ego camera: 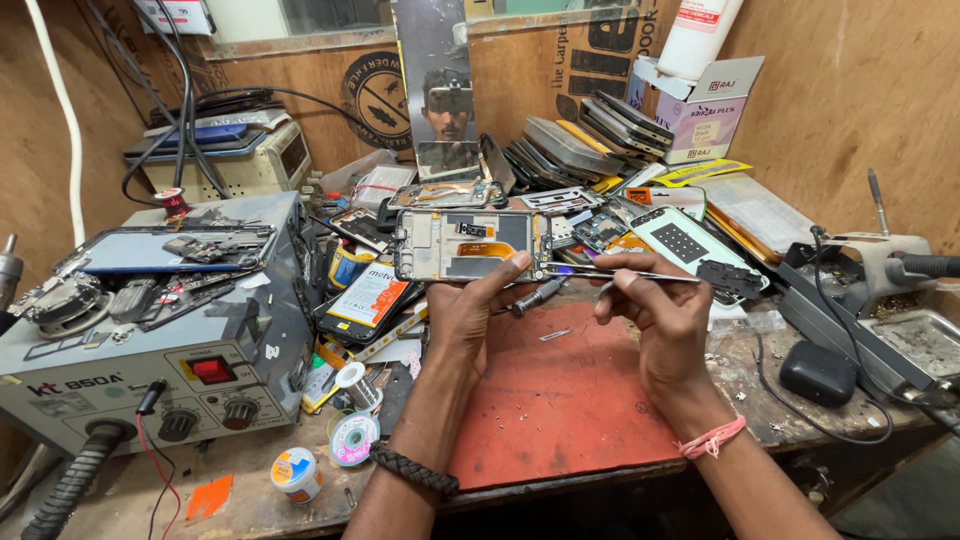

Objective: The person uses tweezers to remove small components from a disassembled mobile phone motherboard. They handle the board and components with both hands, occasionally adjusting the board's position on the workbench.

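Both hands work above the red mat (560,400): left hand (470,310) grips an opened phone (470,245), right hand (655,300) pinches tweezers (610,272), which could slip and scratch its orange ribbon cable.

Two hands are counted, a left hand (478,305) and a right hand (655,315). One opened phone frame (462,245) and one pair of tweezers (620,272) are held. One red work mat (560,395), one grey rework station (150,345), one white bottle (697,35) and two solder wick spools (350,380) are seen.
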